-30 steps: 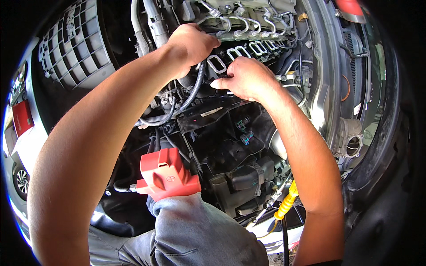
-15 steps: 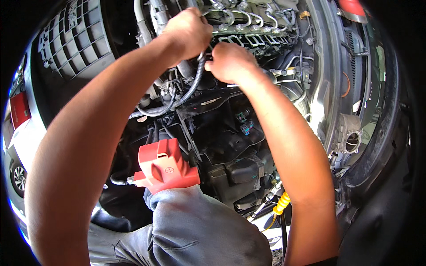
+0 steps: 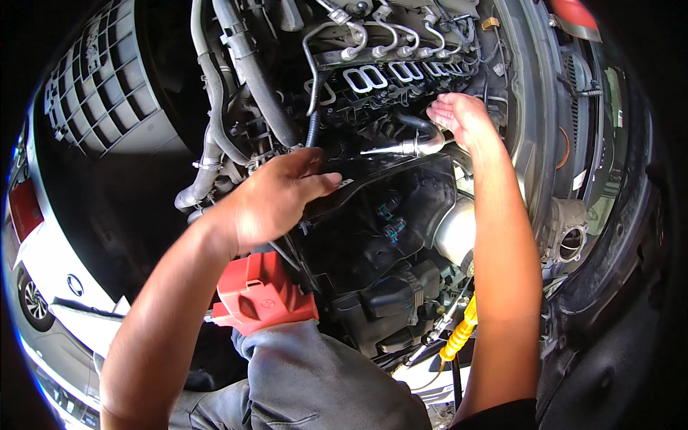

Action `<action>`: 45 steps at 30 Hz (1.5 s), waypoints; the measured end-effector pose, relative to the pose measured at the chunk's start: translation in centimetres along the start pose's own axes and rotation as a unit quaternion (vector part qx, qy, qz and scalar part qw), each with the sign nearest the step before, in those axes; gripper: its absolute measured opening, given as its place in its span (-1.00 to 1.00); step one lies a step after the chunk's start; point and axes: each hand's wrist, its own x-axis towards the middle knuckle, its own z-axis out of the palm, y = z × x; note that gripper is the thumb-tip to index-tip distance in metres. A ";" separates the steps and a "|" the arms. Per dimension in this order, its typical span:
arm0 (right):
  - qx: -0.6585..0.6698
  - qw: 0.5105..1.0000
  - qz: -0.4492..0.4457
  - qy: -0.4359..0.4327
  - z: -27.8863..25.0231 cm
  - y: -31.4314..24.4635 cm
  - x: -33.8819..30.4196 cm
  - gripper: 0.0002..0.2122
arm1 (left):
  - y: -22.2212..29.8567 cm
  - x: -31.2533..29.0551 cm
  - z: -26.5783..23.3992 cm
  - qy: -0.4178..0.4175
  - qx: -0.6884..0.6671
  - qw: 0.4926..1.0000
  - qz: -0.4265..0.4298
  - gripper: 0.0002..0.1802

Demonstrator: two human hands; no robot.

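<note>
We're holding our empty right hand [image 3: 466,120] open beside the bent pipe [image 3: 431,144], half-curling our left hand [image 3: 276,195], its grip unclear.

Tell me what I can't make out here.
In the head view:
Anything inside the left hand: hidden by its back.
Black corrugated conduit: lower part hidden behind that hand.
Rounded silver canister: right side covered by the right forearm.
Wide grey hose: upper end cut off by the top edge.

Curved tube [image 3: 430,145]: smooth metal, shiny; black conduit [image 3: 313,130]: matt plastic, ribbed. Red cover [image 3: 261,295]: moulded plastic, smooth, low sheen; yellow sleeve [image 3: 459,340]: glossy plastic, ridged. Grey garment [image 3: 322,376]: soft matt cloth, creased; flanged housing [image 3: 562,216]: dull grey metal; gridded panel [image 3: 107,80]: matt plastic
</note>
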 end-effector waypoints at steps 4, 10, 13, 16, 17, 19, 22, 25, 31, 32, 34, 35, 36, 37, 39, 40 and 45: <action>0.144 0.988 0.047 0.040 1.4 1.0 3.4 -0.49 | 2.5 2.5 1.7 0.015 0.076 0.993 -0.087 -0.35; 0.294 0.949 0.076 0.084 4.8 2.1 5.4 -0.61 | 3.3 5.6 4.1 0.070 0.041 0.988 -0.133 -0.25; 0.329 0.933 0.077 0.127 5.1 2.3 6.2 -0.65 | 2.3 7.7 4.5 0.111 0.040 0.983 -0.138 -0.25; 0.338 0.935 0.087 0.053 5.0 2.6 6.1 -0.53 | 0.8 9.1 4.3 0.106 -0.102 0.975 -0.166 -0.20; 0.332 0.940 0.066 0.028 5.0 2.7 5.9 -0.46 | 0.3 9.4 4.3 0.103 -0.140 0.969 -0.177 -0.20; 0.320 0.946 0.040 -0.002 5.0 2.9 5.6 -0.32 | -0.6 9.7 4.2 0.096 -0.166 0.968 -0.162 -0.31; 0.302 0.951 0.044 0.046 5.1 2.9 5.5 -0.54 | -1.3 9.7 4.1 0.089 -0.226 0.957 -0.162 -0.36; 0.280 0.958 0.046 0.051 4.9 3.0 5.6 -0.69 | -0.9 9.1 4.2 0.109 -0.200 0.962 -0.150 -0.35; 0.287 0.956 0.061 0.017 3.9 3.1 5.6 -0.68 | 0.7 7.3 4.9 0.161 -0.083 0.974 -0.133 -0.19; 0.280 0.958 0.063 0.013 3.9 3.0 5.5 -0.68 | 0.8 6.9 5.2 0.173 -0.038 0.978 -0.107 -0.13; 0.251 0.966 0.065 0.026 3.9 2.8 5.3 -0.66 | 1.3 6.8 5.1 0.155 -0.005 0.980 -0.127 -0.12; 0.254 0.965 0.067 0.021 4.0 2.6 5.1 -0.65 | 1.5 6.8 5.0 0.154 0.012 0.979 -0.131 -0.12; 0.253 0.965 0.069 0.024 4.1 2.6 5.0 -0.64 | 1.7 6.8 5.0 0.153 -0.005 0.979 -0.138 -0.12; 0.253 0.963 0.074 0.047 4.2 2.4 4.9 -0.63 | 1.8 6.7 5.1 0.156 -0.007 0.978 -0.136 -0.13; 0.231 0.969 0.065 0.064 4.4 2.2 4.6 -0.59 | 2.0 6.6 5.1 0.171 -0.009 0.977 -0.125 -0.14; 0.222 0.971 0.059 0.068 4.5 2.2 4.4 -0.59 | 2.0 6.5 5.0 0.166 0.001 0.977 -0.131 -0.01; 0.169 0.985 0.012 0.010 4.6 1.9 3.2 -0.25 | 1.5 6.6 4.9 0.160 0.068 0.974 -0.143 0.00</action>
